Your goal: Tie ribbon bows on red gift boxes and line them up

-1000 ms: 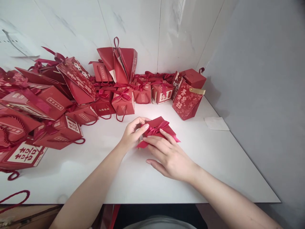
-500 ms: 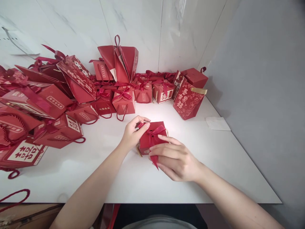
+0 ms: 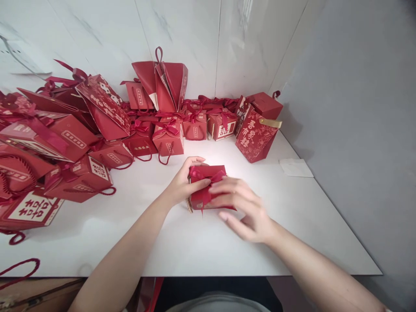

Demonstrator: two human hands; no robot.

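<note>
Between the front and back edges of the bench [image 3: 182, 251], the left hand [image 3: 183, 182] grips a red box [image 3: 196, 200]; the right hand [image 3: 249, 211], blurred, curves half-open over its ribbon [image 3: 206, 196], any hold unclear.

We count one left hand [image 3: 182, 186], one right hand [image 3: 255, 214], one red box [image 3: 197, 198] between them, one gold-strapped box [image 3: 255, 141], and one white sheet [image 3: 296, 168] on one worktop [image 3: 208, 249]; the heaped cartons [image 3: 76, 136] overlap beyond our counting.
</note>
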